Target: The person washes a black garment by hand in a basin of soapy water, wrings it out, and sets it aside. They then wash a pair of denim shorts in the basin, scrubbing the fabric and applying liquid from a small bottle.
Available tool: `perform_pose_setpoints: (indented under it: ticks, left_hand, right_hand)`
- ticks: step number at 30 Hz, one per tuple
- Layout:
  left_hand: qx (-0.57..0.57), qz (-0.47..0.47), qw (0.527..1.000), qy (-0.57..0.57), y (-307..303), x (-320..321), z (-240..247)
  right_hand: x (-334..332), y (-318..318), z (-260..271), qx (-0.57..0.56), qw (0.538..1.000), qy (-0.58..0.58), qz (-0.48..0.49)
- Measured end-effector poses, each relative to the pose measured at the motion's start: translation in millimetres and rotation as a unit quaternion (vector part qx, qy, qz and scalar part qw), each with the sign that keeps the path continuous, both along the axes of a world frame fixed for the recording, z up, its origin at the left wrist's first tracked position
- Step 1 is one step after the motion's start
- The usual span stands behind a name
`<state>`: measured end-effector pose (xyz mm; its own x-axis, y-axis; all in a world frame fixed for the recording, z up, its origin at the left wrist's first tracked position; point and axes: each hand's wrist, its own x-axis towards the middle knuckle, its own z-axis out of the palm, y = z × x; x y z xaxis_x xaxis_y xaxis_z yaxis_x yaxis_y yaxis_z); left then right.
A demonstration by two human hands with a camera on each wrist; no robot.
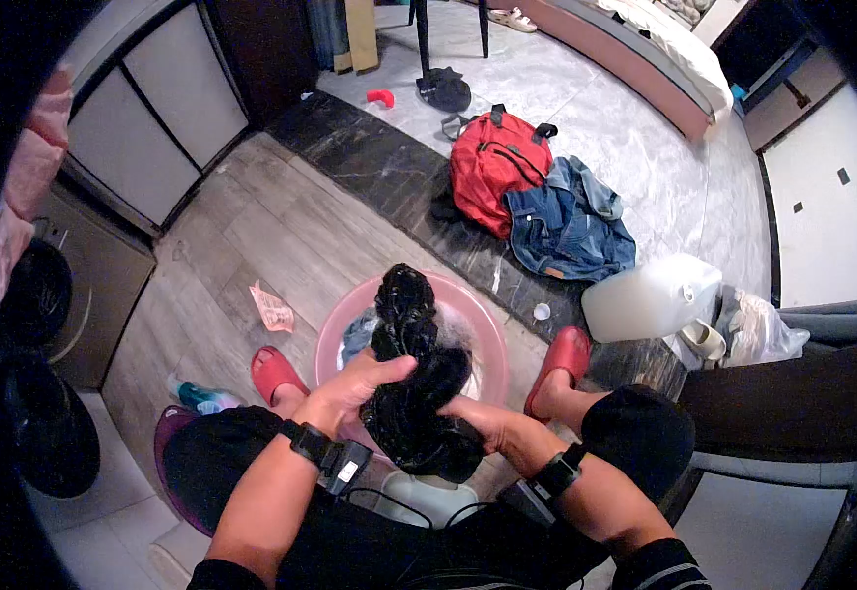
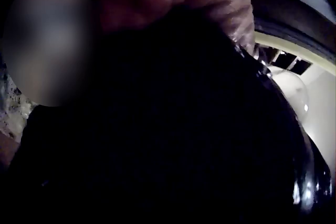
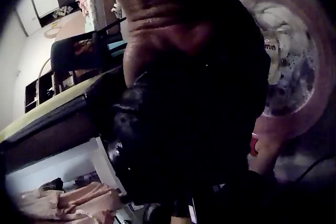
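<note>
A dark, wet, bunched-up garment (image 1: 414, 393) is held over a pink basin (image 1: 330, 329) between my knees. My left hand (image 1: 358, 382) grips it on the left side, thumb lying across the cloth. On the right, lower down, my right hand (image 1: 480, 421) grips the same garment, its fingers hidden by the folds. The black cloth (image 2: 173, 129) fills most of the left wrist view. In the right wrist view, the cloth (image 3: 189, 124) hangs from the hand beside the basin, where sudsy water (image 3: 294, 61) and lighter cloth show.
Red slippers (image 1: 276, 372) are on my feet either side of the basin. Ahead lie a red bag (image 1: 492, 167) and a denim garment (image 1: 571, 226). A white jug (image 1: 650, 295) stands at right. A pink packet (image 1: 271, 307) lies on the floor at left.
</note>
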<state>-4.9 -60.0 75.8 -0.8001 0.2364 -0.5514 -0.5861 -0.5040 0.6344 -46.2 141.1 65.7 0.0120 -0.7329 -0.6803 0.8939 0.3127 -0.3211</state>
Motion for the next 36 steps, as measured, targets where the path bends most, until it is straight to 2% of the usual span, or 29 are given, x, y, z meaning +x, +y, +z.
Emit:
perform_pose_setpoints:
  ticks: [2, 6, 8, 10, 13, 15, 17, 21, 23, 24, 26, 27, 29, 31, 33, 35, 36]
  left_hand:
    - [-0.100, -0.029, 0.994, 0.025, 6, -7, 15]
    - [-0.188, -0.010, 0.981, 0.054, 12, -9, -8]
    - [-0.224, 0.000, 0.974, 0.044, 12, -10, -23]
    - [-0.270, 0.011, 0.962, 0.046, 12, -10, -37]
    - [-0.327, 0.029, 0.942, 0.073, 14, -10, -66]
    - [-0.329, 0.044, 0.938, 0.104, 12, -9, -89]
    - [-0.396, 0.038, 0.911, 0.112, 15, -6, -89]
    - [-0.489, -0.025, 0.869, 0.067, 18, -3, -87]
    - [-0.447, 0.027, 0.889, 0.092, 21, -2, -87]
    - [-0.424, 0.054, 0.898, 0.104, 22, -2, -88]
    - [-0.450, 0.065, 0.888, 0.064, 18, -5, -88]
    - [-0.462, 0.072, 0.883, 0.043, 16, -5, -88]
    - [-0.409, 0.077, 0.909, -0.021, 12, -4, -95]
    - [-0.371, 0.111, 0.918, -0.086, 14, -2, -94]
    - [-0.340, 0.115, 0.926, -0.117, 10, 2, -109]
    - [-0.293, 0.138, 0.936, -0.139, 8, 3, -114]
    - [-0.294, 0.104, 0.941, -0.129, 9, 2, -113]
  right_hand:
    - [4, -3, -1, -0.047, 0.992, 0.110, 0.025]
    - [-3, 2, -28, -0.042, 0.943, 0.316, 0.092]
    - [-7, 1, -50, -0.038, 0.886, 0.441, 0.136]
    - [-10, -1, -60, -0.036, 0.800, 0.572, 0.178]
    - [-9, -10, -65, 0.043, 0.721, 0.627, 0.292]
    - [-10, -17, -41, 0.113, 0.724, 0.597, 0.327]
    - [-9, -21, -11, 0.199, 0.735, 0.553, 0.337]
    - [-3, -27, -10, 0.256, 0.683, 0.571, 0.377]
    - [-2, -28, -14, 0.267, 0.665, 0.585, 0.379]
    - [-5, -27, -11, 0.264, 0.695, 0.564, 0.358]
    - [-13, -21, -4, 0.253, 0.752, 0.519, 0.318]
    - [-16, -16, -7, 0.208, 0.777, 0.528, 0.273]
    - [-23, -9, -25, 0.114, 0.816, 0.538, 0.176]
    - [-31, -3, -65, 0.091, 0.927, 0.351, 0.092]
    - [-32, -7, -38, 0.181, 0.941, 0.286, -0.001]
    - [-33, -11, -45, 0.079, 0.935, 0.347, 0.011]
    - [-33, -13, -49, 0.026, 0.927, 0.374, 0.018]
